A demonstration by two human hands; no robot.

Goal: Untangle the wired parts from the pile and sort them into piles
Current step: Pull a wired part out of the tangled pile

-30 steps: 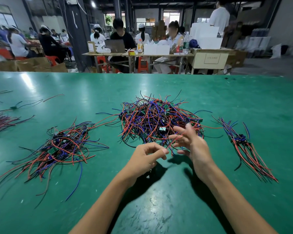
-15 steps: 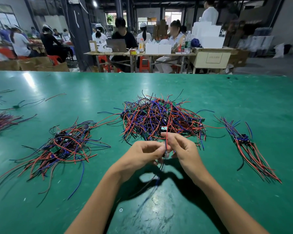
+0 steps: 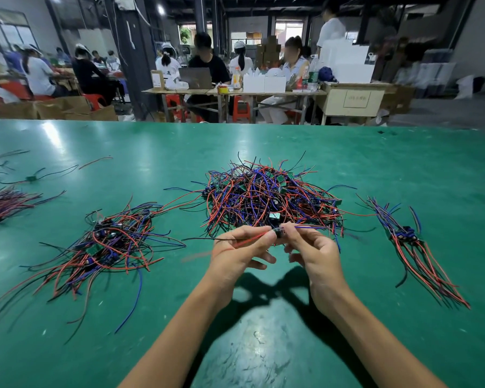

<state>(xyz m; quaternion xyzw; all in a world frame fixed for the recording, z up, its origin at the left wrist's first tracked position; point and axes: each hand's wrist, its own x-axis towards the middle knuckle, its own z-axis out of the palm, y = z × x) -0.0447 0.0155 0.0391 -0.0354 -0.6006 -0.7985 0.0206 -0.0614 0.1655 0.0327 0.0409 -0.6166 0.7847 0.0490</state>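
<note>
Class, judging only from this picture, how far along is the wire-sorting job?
Done: a spread pile at left and a neat bundle at right. In hand: left hand and right hand pinch one wired part. Left: the big tangled pile.

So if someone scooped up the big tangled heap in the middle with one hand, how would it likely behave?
The middle heap would probably come up as one floppy clump, since its thin wires cross and loop through each other. Loose ends sticking out at its edge would likely droop and drag on the green table. It looks light for its bulk: mostly thin wire and small parts.
</note>
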